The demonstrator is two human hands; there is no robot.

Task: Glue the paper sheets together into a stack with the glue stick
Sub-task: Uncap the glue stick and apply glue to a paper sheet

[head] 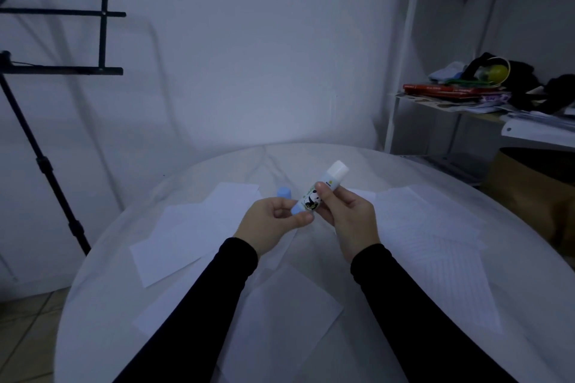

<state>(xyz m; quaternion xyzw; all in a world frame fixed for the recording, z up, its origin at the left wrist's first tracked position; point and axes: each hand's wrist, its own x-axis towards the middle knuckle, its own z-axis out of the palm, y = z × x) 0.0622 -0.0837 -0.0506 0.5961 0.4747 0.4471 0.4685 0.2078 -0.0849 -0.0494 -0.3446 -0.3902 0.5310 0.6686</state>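
Glue stick (317,193) held above the table (93,305) — right hand (348,211) grips the barrel, left hand (273,214) pinches the blue base knob. Blue cap (284,192) is off, standing behind. White glue tip exposed. Paper sheets (199,227) lie scattered, apparently unstacked — judged: gluing not begun, all joints remain.

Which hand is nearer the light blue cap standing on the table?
Left. The left hand pinches the panda-print glue stick by its blue base, just in front of the light blue cap. The right hand grips the stick's middle, farther right of it.
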